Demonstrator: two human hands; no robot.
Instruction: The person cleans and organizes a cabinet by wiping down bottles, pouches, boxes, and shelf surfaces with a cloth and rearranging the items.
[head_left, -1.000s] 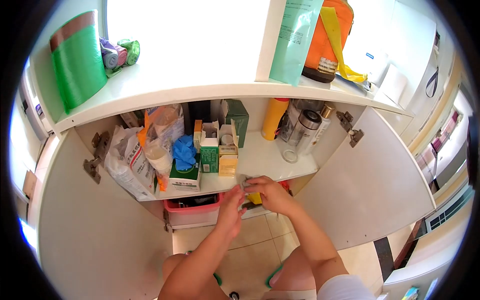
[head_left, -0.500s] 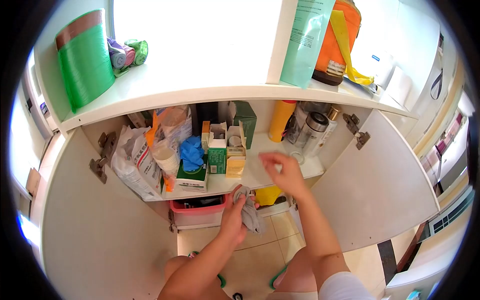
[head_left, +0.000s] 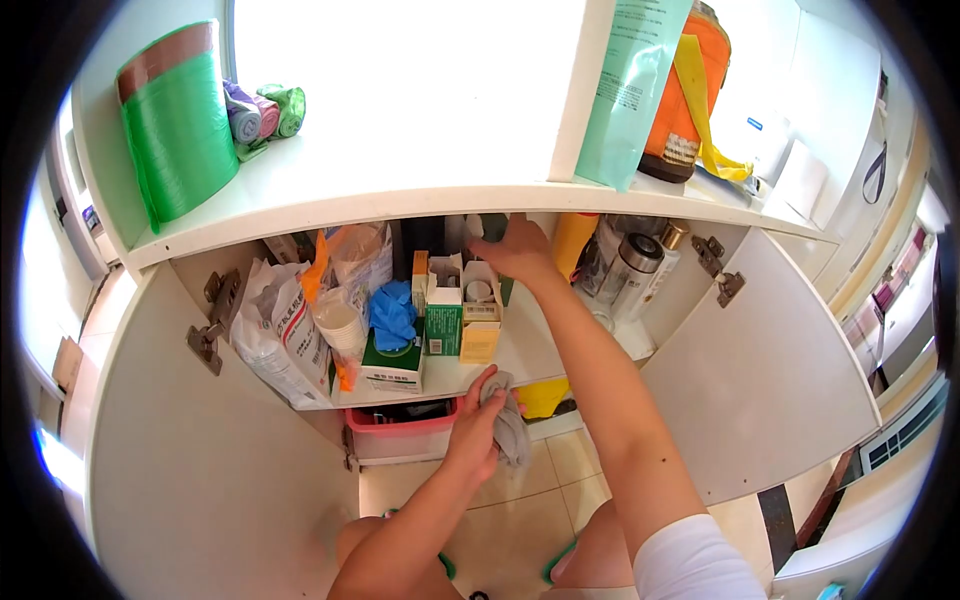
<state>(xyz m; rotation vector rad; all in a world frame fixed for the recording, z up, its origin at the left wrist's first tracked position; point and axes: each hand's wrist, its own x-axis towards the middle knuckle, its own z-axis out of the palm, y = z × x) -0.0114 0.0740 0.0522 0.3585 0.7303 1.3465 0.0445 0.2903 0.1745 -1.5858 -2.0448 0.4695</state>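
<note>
My left hand [head_left: 478, 425] is closed around a crumpled grey cloth [head_left: 510, 430] in front of the cabinet shelf. My right hand [head_left: 515, 250] reaches into the back of the shelf, its fingers bent over the top of a dark green box [head_left: 508, 291], most of which it hides. In front of that box stand an open yellow-and-white carton [head_left: 481, 340] and an open green-and-white carton [head_left: 443, 325]. To their left, a blue glove [head_left: 392, 312] bunches up on a green-and-white glove box [head_left: 392, 370].
Stacked paper cups [head_left: 342, 328] and a white plastic bag [head_left: 285, 335] fill the shelf's left. A yellow bottle [head_left: 572, 240] and a glass bottle [head_left: 634, 265] stand right. Open doors [head_left: 760, 370] flank the cabinet; below is a pink bin [head_left: 400, 424]. The countertop edge [head_left: 400, 222] overhangs.
My right hand has moved back and left, from above the shelf front to the dark green box. The left hand keeps the cloth. The view has shifted slightly.
</note>
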